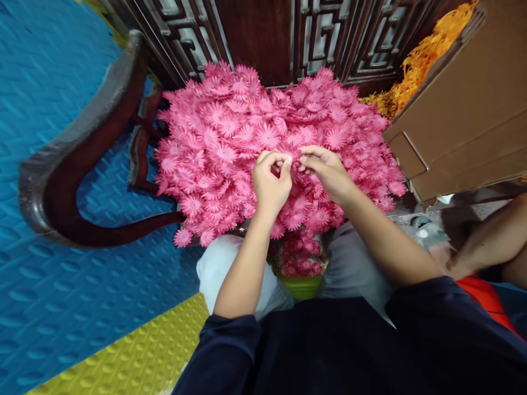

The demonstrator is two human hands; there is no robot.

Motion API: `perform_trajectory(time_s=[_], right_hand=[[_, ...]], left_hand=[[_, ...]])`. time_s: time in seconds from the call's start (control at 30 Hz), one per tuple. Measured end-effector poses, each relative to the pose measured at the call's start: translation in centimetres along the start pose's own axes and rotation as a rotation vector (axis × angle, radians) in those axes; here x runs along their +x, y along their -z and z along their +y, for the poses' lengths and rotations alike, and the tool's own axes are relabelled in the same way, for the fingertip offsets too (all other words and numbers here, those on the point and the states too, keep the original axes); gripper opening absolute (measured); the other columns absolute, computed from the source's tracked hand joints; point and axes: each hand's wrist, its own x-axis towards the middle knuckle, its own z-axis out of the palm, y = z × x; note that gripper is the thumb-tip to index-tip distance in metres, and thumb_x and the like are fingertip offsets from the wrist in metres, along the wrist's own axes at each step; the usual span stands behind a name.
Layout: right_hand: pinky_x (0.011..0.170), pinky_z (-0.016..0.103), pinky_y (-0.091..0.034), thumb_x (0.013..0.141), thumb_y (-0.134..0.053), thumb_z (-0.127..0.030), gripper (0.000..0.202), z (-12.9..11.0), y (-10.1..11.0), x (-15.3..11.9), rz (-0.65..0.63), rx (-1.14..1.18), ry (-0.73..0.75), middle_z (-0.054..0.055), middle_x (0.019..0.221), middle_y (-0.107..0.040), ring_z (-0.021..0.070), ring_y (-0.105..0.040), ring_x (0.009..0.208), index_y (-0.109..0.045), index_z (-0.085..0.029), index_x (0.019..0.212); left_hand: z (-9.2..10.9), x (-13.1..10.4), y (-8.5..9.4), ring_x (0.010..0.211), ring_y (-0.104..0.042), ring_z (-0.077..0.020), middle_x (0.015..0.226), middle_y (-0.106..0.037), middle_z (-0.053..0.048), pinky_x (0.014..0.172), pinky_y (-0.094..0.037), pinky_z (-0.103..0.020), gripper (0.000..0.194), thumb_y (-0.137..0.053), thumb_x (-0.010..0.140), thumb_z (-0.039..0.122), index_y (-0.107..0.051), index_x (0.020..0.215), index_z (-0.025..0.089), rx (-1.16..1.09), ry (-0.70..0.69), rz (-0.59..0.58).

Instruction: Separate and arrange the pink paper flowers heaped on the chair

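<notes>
A pink artificial flower (289, 149) is held up between my two hands, over a wide heap of similar pink flowers (226, 129). My left hand (272, 178) pinches its near left edge between thumb and forefinger. On the other side, the fingers of my right hand (323, 165) are pinched at the flower's right edge. Fingertips cover part of its petals. Between my knees, more pink flowers (300, 252) lie in a green container (302, 286).
A dark wooden armrest (53, 186) curves at the left, and a carved wooden panel (257, 38) stands behind the heap. To the right are a cardboard box (465, 120) and orange stringy material (436, 46). Another person's limb (494, 236) shows at the right edge. Blue matting (49, 307) covers the floor.
</notes>
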Motion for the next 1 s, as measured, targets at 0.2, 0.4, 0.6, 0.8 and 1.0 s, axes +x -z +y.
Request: perform_trajectory(time_s=[0.2,0.4,0.6,0.8,1.0], right_hand=[[0.076,0.025,-0.046,0.061,-0.078,-0.037,0.032,-0.26,-0.49,-0.29,-0.011,0.008,0.067,-0.002,0.079,-0.059,0.0095,-0.056,0.076,-0.061,-0.021,0.083],[0.077,0.026,-0.047,0.055,-0.081,-0.045,0.04,0.15,-0.53,-0.11,-0.003,0.049,0.06,-0.003,0.076,-0.059,0.01,-0.055,0.077,-0.061,-0.021,0.08],[0.066,0.023,-0.045,0.054,-0.083,-0.043,0.035,0.11,-0.54,-0.26,-0.005,0.132,-0.008,-0.004,0.072,-0.06,0.0075,-0.052,0.068,-0.064,-0.021,0.075],[0.064,0.023,-0.043,0.057,-0.081,-0.042,0.03,0.02,-0.49,-0.38,-0.029,0.149,-0.05,-0.003,0.069,-0.059,0.0082,-0.05,0.065,-0.066,-0.02,0.071],[0.064,0.023,-0.042,0.059,-0.08,-0.039,0.026,-0.01,-0.47,-0.4,-0.016,0.179,-0.044,-0.003,0.069,-0.058,0.0077,-0.05,0.065,-0.066,-0.02,0.07]], left_hand=[[0.35,0.04,0.08,0.066,-0.051,-0.0133,0.07,-0.056,0.0,0.064,-0.04,-0.027,0.011,-0.06,0.081,0.019,-0.062,0.07,0.02,-0.004,-0.032,-0.023],[0.56,-0.08,0.14,0.073,-0.053,-0.0155,0.073,-0.057,-0.001,0.07,-0.04,-0.03,0.009,-0.06,0.081,0.021,-0.062,0.072,0.02,0.092,-0.085,-0.053],[0.5,-0.09,0.22,0.074,-0.053,-0.0162,0.074,-0.057,-0.001,0.071,-0.04,-0.031,0.012,-0.059,0.082,0.022,-0.057,0.071,0.021,0.074,-0.082,-0.048],[0.58,-0.04,0.19,0.069,-0.052,-0.0151,0.072,-0.057,-0.002,0.066,-0.041,-0.029,0.015,-0.058,0.084,0.028,-0.055,0.07,0.022,-0.02,-0.06,-0.033],[0.76,-0.1,0.27,0.069,-0.05,-0.0147,0.073,-0.054,-0.002,0.066,-0.04,-0.03,0.016,-0.057,0.085,0.027,-0.052,0.071,0.021,-0.063,-0.059,-0.056]])
